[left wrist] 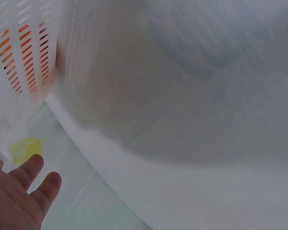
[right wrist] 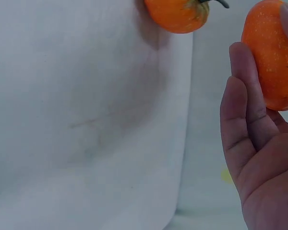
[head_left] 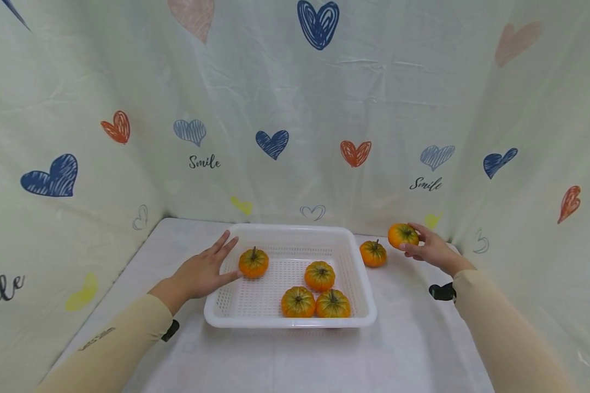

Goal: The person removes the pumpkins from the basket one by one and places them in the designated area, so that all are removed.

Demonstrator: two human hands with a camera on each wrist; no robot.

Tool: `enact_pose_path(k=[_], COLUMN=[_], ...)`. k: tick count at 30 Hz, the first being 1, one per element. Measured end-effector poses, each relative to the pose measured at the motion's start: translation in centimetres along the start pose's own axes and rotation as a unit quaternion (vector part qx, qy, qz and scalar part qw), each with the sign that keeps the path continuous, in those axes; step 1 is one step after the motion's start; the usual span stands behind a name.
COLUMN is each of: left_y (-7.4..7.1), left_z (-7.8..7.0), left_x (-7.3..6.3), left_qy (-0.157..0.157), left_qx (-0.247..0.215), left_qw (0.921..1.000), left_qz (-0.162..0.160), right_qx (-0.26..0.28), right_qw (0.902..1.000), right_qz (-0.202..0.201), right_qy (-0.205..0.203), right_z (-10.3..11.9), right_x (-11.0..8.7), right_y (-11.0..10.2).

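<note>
My right hand (head_left: 431, 250) grips a small orange pumpkin (head_left: 402, 236) above the table, right of the basket; in the right wrist view the held pumpkin (right wrist: 271, 57) sits between thumb and fingers. Just left of it, a second pumpkin (head_left: 373, 254) stands on the table against the basket's right side. My left hand (head_left: 204, 273) has its fingers spread at the left rim of the white plastic basket (head_left: 290, 322). Inside the basket, one pumpkin (head_left: 253, 263) lies near those fingers, and three others, including one pumpkin (head_left: 319, 275), cluster at the right.
A white cloth covers the table (head_left: 314, 360). Behind and at both sides hangs a pale curtain (head_left: 295, 93) printed with hearts and "Smile". Black wrist straps show at both sleeves, such as the right strap (head_left: 441, 292).
</note>
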State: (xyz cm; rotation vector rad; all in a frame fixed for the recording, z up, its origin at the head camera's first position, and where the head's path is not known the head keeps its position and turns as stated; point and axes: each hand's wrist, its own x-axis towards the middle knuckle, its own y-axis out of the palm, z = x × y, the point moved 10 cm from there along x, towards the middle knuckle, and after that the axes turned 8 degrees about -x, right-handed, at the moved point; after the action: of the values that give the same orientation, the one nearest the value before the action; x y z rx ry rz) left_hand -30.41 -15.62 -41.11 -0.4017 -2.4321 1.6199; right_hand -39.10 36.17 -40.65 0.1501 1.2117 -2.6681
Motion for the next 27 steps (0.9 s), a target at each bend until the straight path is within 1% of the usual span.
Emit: enact_pose_path(k=[8, 11, 13, 16, 19, 27], left_y=[0.0, 0.1, 0.1, 0.2, 0.2, 0.2], left_z=[0.0, 0.0, 0.1, 0.1, 0.1, 0.1], left_x=[0.0, 0.0, 0.0, 0.0, 0.1, 0.0], left_qy=[-0.003, -0.004, -0.004, -0.005, -0.006, -0.002], left_qx=[0.0, 0.0, 0.001, -0.001, -0.001, 0.001], left_qw=[1.0, 1.0, 1.0, 1.0, 1.0, 1.0], left_qz=[0.0, 0.001, 0.002, 0.0, -0.001, 0.001], right_qx=[0.034, 0.03, 0.012, -0.001, 0.0, 0.0], right_qw=[0.9975, 0.9968, 0.9965, 0.9956, 0.9948, 0.9942], right_qz=[-0.015, -0.018, -0.022, -0.025, -0.027, -0.03], right_qy=[0.06, 0.072, 0.08, 0.09, 0.099, 0.104], right_z=[-4.7, -6.0, -6.7, -7.4, -7.7, -7.5], right_x=[0.7, 0.9, 1.0, 1.0, 1.1, 1.4], right_y=[1.7, 2.3, 2.7, 3.1, 3.6, 4.1])
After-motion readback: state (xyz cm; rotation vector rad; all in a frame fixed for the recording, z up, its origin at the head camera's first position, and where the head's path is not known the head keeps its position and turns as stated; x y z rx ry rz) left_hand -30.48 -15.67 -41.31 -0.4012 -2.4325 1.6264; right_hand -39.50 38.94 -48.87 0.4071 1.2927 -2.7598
